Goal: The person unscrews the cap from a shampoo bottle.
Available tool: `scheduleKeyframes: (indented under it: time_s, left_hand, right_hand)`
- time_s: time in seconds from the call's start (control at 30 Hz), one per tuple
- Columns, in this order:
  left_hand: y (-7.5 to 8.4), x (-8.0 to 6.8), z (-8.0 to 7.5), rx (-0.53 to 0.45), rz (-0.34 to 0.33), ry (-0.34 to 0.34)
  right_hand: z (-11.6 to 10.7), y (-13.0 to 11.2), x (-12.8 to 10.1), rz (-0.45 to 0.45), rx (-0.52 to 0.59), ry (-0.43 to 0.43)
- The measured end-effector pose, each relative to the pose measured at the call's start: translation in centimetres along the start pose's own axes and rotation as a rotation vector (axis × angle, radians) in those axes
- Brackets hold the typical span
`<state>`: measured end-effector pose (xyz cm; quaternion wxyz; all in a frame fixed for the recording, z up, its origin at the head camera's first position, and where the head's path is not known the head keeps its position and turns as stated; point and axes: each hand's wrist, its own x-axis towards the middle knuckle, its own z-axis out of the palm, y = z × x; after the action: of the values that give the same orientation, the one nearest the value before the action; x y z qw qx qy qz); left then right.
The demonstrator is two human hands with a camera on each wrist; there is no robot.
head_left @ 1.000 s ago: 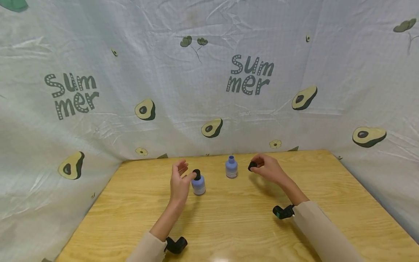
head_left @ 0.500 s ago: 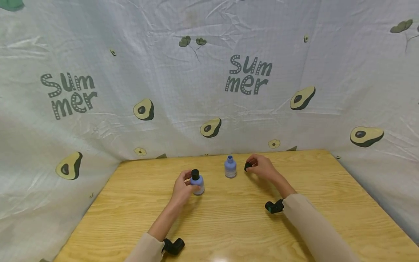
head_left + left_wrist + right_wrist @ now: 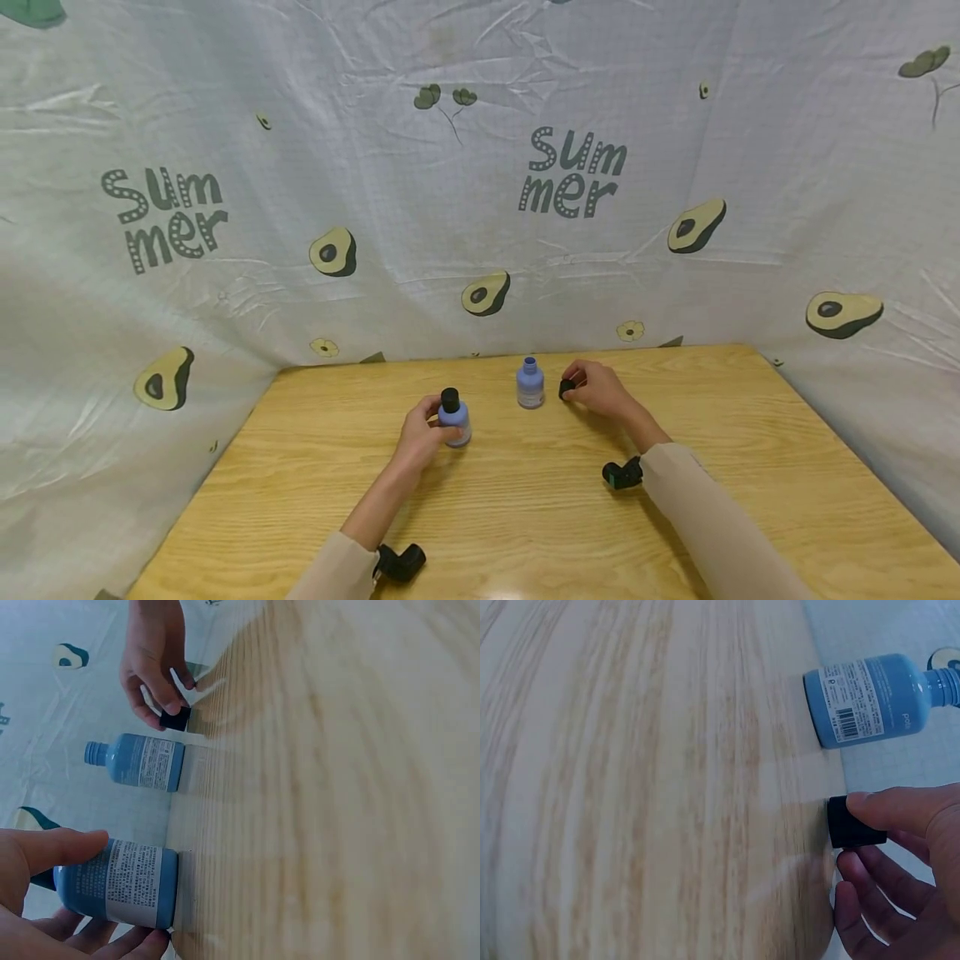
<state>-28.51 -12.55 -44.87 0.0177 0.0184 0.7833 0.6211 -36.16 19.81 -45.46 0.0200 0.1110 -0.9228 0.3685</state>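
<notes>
A small blue bottle with a black cap stands upright on the table, and my left hand grips its body between thumb and fingers. In the left wrist view the thumb lies on one side of this capped bottle, fingers curled round the other. My right hand pinches a loose black cap between thumb and fingers, at the table surface. Between the hands an uncapped blue bottle stands upright, its threaded neck bare. The right hand is just to the right of it, not touching it.
The wooden table ends at a hanging white cloth printed with avocados and lettering, behind and at both sides. Black wrist-camera mounts stick out from both sleeves.
My left hand has come down from beside the capped bottle's cap and taken hold of its body. The right hand has lowered the loose cap to the table, shifting slightly left.
</notes>
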Motion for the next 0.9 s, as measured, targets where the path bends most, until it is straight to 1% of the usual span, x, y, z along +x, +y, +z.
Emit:
scheduleKeyframes:
  time_s: [0.5,0.67,0.77,0.9]
  left_hand:
    - [-0.4,0.3,0.2,0.033,-0.005,-0.017]
    - [-0.4,0.2,0.2,0.043,-0.012,-0.017]
    - [-0.4,0.2,0.1,0.057,0.0,-0.02]
    - [-0.4,0.0,0.1,0.088,0.024,-0.021]
  right_hand:
    - [0.2,0.7,0.3,-0.013,-0.015,0.007]
    - [-0.1,0.4,0.1,-0.002,0.0,-0.022]
    - [-0.5,0.3,-0.1,-0.001,0.011,-0.043]
    - [-0.9,0.4,-0.5,-0.007,0.014,-0.049]
